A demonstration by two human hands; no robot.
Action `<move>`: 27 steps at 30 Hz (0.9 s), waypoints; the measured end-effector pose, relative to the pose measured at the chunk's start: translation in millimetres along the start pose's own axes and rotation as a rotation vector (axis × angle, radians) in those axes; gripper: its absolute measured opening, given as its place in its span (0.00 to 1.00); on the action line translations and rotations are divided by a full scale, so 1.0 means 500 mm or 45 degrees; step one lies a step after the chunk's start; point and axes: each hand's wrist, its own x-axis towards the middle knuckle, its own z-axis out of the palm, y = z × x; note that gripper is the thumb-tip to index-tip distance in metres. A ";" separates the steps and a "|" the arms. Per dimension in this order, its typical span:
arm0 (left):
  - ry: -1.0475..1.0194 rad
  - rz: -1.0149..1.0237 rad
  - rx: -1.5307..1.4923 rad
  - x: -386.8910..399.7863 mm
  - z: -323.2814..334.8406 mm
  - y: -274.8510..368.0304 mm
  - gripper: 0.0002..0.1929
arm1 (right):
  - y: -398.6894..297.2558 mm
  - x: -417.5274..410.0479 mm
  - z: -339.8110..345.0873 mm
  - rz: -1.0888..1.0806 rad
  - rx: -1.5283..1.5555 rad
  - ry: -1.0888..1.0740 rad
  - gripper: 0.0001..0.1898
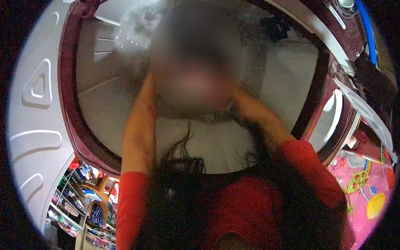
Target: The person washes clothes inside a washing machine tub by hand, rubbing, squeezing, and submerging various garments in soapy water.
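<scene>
Both forearms, in red sleeves, reach up over a mirror [212,140] with a dark maroon frame. A round blurred patch covers the middle of the mirror and most of both hands. My left hand [150,81] meets the patch's left edge, and my right hand [239,95] its lower right edge; fingers and anything held cannot be made out. Long dark hair [265,162] hangs near the right forearm and over the red top [247,200]. Loose strands [184,150] show against the mirror between the forearms.
A pale moulded panel [37,118] stands at the left. Below it are racks [67,215] of mixed items and a brown chair [101,187]. At the right are a white oval dish or tray [328,122], a blue tube-like thing [367,34] and a pink printed cloth [362,193].
</scene>
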 end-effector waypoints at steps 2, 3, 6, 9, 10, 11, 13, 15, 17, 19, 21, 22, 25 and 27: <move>0.122 -0.507 -0.295 0.027 -0.008 0.110 0.31 | 0.044 -0.083 0.037 0.060 0.061 -0.149 0.23; 0.127 -0.515 -0.301 0.008 -0.002 0.131 0.31 | 0.040 -0.126 0.052 0.054 0.090 -0.223 0.23; 0.302 -0.288 0.025 -0.020 0.011 0.215 0.34 | 0.029 -0.211 0.064 0.056 0.197 -0.395 0.23; 0.380 -0.166 0.209 -0.042 0.029 0.271 0.34 | 0.005 -0.263 0.062 0.062 0.273 -0.579 0.23; 0.348 -0.158 0.194 -0.054 0.049 0.295 0.34 | -0.001 -0.278 0.056 0.073 0.296 -0.645 0.23; 0.309 -0.145 0.167 -0.060 0.066 0.316 0.34 | -0.002 -0.294 0.043 0.098 0.324 -0.707 0.23; 0.234 -0.135 0.111 -0.066 0.094 0.358 0.34 | -0.006 -0.283 0.009 0.159 0.356 -0.813 0.23; 0.200 -0.140 0.053 -0.059 0.091 0.374 0.34 | -0.007 -0.250 -0.040 0.266 0.414 -0.910 0.23; 0.217 -0.180 0.018 -0.048 0.053 0.367 0.34 | -0.019 -0.188 -0.117 0.444 0.517 -1.006 0.23; 0.261 -0.243 -0.006 -0.044 -0.007 0.347 0.34 | -0.038 -0.120 -0.208 0.641 0.671 -1.012 0.23; 0.295 -0.339 -0.024 -0.051 -0.088 0.327 0.34 | -0.026 -0.057 -0.276 0.280 0.847 -0.608 0.25; 0.289 -0.373 -0.039 -0.049 -0.125 0.334 0.33 | 0.001 -0.016 -0.319 -0.064 0.983 -0.160 0.28; -0.099 -0.722 -0.009 -0.003 -0.192 0.373 0.30 | 0.101 0.101 -0.328 -0.400 0.917 0.254 0.26; -0.058 -0.379 0.140 0.081 -0.079 0.330 0.27 | 0.208 0.137 -0.330 -0.112 1.195 0.262 0.24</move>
